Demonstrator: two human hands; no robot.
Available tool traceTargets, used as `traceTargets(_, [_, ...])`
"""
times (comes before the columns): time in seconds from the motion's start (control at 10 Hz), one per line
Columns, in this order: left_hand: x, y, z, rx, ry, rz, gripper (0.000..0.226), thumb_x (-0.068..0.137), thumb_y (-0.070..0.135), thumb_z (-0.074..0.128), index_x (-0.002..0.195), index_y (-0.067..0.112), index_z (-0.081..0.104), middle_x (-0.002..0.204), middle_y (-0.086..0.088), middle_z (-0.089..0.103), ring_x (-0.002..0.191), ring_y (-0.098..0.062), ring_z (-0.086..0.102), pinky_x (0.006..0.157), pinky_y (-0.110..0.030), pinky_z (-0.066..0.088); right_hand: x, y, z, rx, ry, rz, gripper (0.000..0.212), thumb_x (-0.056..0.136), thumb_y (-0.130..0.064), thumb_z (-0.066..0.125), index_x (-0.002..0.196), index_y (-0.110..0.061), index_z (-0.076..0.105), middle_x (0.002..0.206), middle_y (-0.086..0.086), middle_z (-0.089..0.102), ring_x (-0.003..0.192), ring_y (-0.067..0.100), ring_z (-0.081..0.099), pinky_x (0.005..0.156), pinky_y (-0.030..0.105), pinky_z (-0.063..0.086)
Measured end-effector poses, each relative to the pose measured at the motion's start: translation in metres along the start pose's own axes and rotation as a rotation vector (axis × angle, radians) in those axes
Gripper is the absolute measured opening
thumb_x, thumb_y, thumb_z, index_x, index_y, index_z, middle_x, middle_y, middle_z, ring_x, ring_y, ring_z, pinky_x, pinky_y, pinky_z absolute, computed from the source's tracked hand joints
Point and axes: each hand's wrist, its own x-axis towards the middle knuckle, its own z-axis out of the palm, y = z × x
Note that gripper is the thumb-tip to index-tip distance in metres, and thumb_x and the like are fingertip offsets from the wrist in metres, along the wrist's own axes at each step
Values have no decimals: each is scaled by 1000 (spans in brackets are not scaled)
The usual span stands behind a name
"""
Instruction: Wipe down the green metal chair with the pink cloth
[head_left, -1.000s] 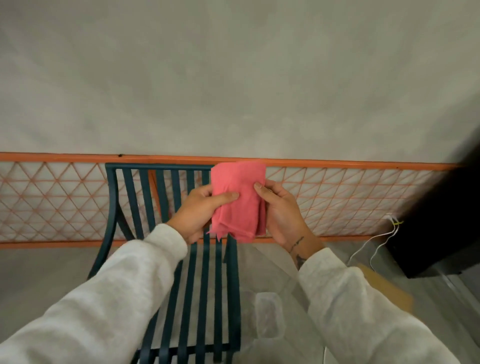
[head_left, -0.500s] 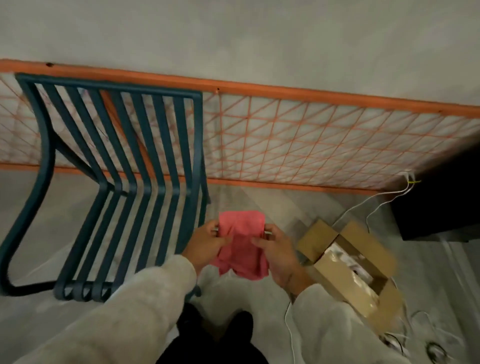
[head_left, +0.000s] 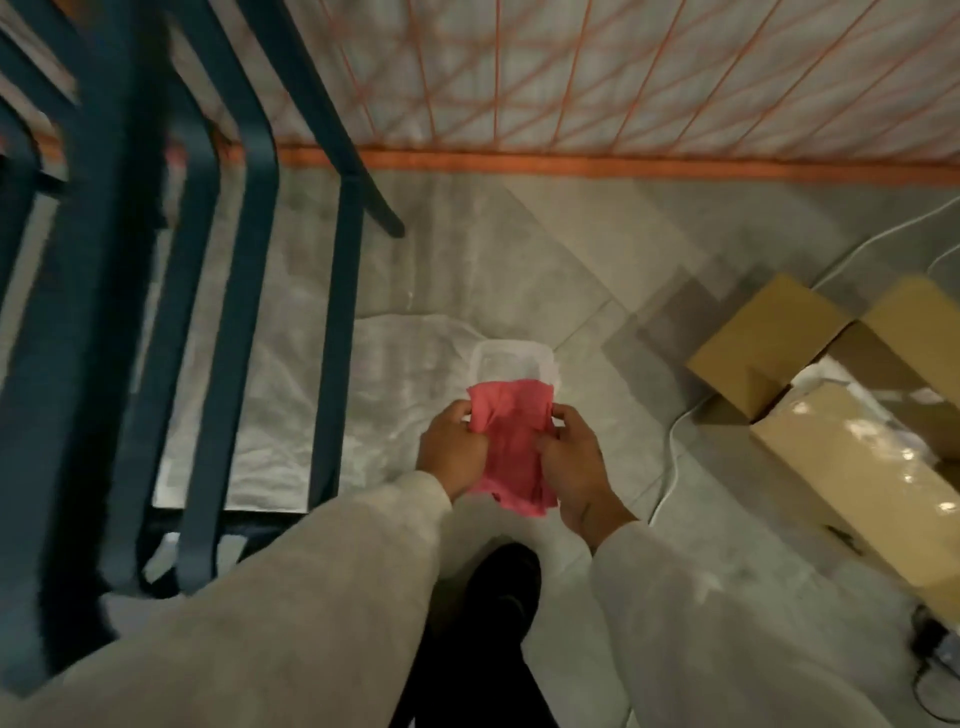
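Both hands grip the pink cloth (head_left: 511, 447) between them, the left hand (head_left: 453, 454) pinching its left edge and the right hand (head_left: 576, 462) its right edge, fingers closed on the fabric. The cloth hangs bunched above the floor, right of the green metal chair (head_left: 218, 291) and not touching it. Just beyond it lies what looks like a clear plastic container (head_left: 514, 361). An open cardboard box (head_left: 841, 415) sits farther right.

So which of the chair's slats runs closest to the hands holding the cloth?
The rightmost slat of the green chair; it passes just beside the left hand, while the others lie farther left.
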Motion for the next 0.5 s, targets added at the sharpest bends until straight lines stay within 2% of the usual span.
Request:
traceTargets(0.1, [72,-43,32,-12,5,-28,48,71,14,44,115,25,62,114,-7,67,106,-30,61,95,-45,49,69,45,24,4,8,8,32,85,-8,51,101,-32,63,101,2,71,97,26,66,89,47,56])
traceTargets(0.2, [146,-90,62,-90,-7,-3,34,72,40,49,104,40,61,114,-3,68,106,-28,63,95,-49,50,116,64,43,46,29,11,32,87,-7,46,106,-30,58,107,2,65,102,28,62,89,42,55])
traceTargets(0.3, [167,-90,71,-153,-47,11,35,70,45,48,101,34,61,114,-6,68,106,-29,63,95,-51,49,151,78,58,122,7,34,30,87,-10,47,110,-28,54,111,3,62,107,28,61,95,45,52])
traceTargets(0.4, [171,-90,73,-148,-36,38,42,74,41,46,111,29,61,116,-10,67,108,-33,62,96,-53,47,165,90,63,133,-43,68,46,88,-13,50,133,-23,50,116,0,59,109,24,59,86,38,53])
traceTargets(0.5, [173,-95,70,-97,-24,73,51,76,48,46,123,31,58,126,-6,63,116,-29,59,102,-51,43,167,97,62,41,-55,34,49,83,-14,49,132,-20,53,117,-2,63,106,22,61,82,35,53])
